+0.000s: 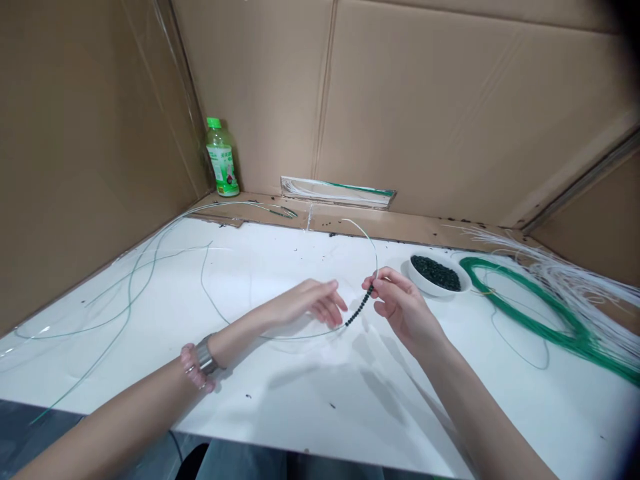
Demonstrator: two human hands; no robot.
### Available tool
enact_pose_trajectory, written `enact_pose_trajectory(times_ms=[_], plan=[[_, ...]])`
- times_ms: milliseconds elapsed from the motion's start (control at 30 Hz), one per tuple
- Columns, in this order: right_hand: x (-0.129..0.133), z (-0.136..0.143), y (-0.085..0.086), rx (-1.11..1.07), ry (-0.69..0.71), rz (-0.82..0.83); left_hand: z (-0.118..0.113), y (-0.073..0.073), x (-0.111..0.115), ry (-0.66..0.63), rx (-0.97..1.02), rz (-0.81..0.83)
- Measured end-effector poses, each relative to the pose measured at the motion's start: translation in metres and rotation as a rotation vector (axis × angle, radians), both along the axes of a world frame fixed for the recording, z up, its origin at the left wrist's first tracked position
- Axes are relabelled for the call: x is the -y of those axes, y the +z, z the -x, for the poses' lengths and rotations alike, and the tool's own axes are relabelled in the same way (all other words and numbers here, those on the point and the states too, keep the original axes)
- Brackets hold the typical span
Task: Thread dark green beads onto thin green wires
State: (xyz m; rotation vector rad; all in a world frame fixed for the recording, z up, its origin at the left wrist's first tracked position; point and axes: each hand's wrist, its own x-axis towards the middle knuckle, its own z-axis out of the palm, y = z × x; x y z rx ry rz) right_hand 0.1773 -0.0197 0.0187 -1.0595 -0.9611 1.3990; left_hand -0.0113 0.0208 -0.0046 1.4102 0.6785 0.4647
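My right hand [400, 307] pinches a thin green wire near its upper end, just above a row of small black beads [359, 308] threaded on it. The wire's pale tip [357, 225] curves up and left above my fingers. My left hand [313, 303] is beside the lower end of the beads, fingers apart and holding nothing. From the beads the wire [300, 338] runs left, passing by my left wrist. A white bowl [435, 289] of black beads [435, 272] stands right of my right hand.
Coiled green wire [530, 320] and a bundle of white strands [560, 273] lie at the right. Long loose wires [131, 287] spread over the left of the white table [240, 413]. A green-capped bottle [223, 160] stands at the back left by cardboard walls [400, 100].
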Motion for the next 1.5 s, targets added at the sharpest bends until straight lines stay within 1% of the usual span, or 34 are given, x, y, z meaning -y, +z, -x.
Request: enact_pose_trajectory(times_ms=[33, 67, 100, 133, 167, 267, 367, 567, 633, 733, 833, 933, 1067, 1167, 1233, 1300, 1400, 1433, 1500], plan=[[0.000, 0.000, 0.001, -0.046, -0.036, 0.016, -0.001, 0.000, 0.004, -0.093, -0.026, 0.047], [0.000, 0.000, 0.001, -0.088, -0.067, 0.040, -0.003, 0.000, 0.007, -0.159, -0.037, 0.083], [0.000, 0.001, 0.002, -0.130, -0.093, 0.067, -0.005, 0.000, 0.010, -0.194, -0.038, 0.105], [0.000, 0.001, 0.002, -0.168, -0.112, 0.096, -0.006, 0.000, 0.013, -0.203, -0.032, 0.115], [0.000, 0.001, 0.003, -0.203, -0.125, 0.126, -0.007, 0.000, 0.015, -0.187, -0.022, 0.117], [0.000, -0.002, 0.004, -0.275, -0.141, 0.187, -0.006, 0.002, 0.016, -0.063, 0.014, 0.114], [0.000, -0.006, 0.005, -0.283, -0.131, 0.182, -0.003, 0.006, 0.013, 0.008, 0.031, 0.129], [0.003, -0.010, 0.003, -0.176, -0.089, 0.102, -0.003, 0.012, 0.011, 0.045, 0.105, 0.174], [0.003, -0.010, 0.003, -0.155, -0.087, 0.093, -0.003, 0.012, 0.012, 0.033, 0.135, 0.190], [0.003, -0.009, 0.003, -0.153, -0.103, 0.075, -0.002, 0.010, 0.013, -0.006, 0.182, 0.235], [0.003, -0.010, 0.005, -0.096, -0.127, 0.041, 0.000, 0.008, 0.013, -0.014, 0.201, 0.259], [0.004, -0.012, 0.007, -0.049, -0.144, 0.013, 0.000, 0.007, 0.013, -0.012, 0.197, 0.252], [0.004, -0.011, 0.009, -0.070, -0.180, -0.015, 0.001, 0.008, 0.014, -0.010, 0.193, 0.215], [0.004, -0.010, 0.009, -0.069, -0.181, -0.046, 0.001, 0.011, 0.016, -0.016, 0.183, 0.173], [0.004, -0.010, 0.010, -0.037, -0.182, -0.073, 0.000, 0.013, 0.018, 0.013, 0.160, 0.105], [0.005, -0.009, 0.010, 0.016, -0.205, -0.123, 0.000, 0.015, 0.020, 0.104, 0.111, -0.039], [0.007, -0.008, 0.009, 0.086, -0.267, -0.241, 0.000, 0.018, 0.024, 0.284, 0.006, -0.303], [0.007, -0.007, 0.009, 0.099, -0.283, -0.277, 0.000, 0.019, 0.026, 0.326, -0.015, -0.366], [0.008, -0.005, 0.008, 0.115, -0.303, -0.318, 0.001, 0.019, 0.028, 0.372, -0.016, -0.430]])
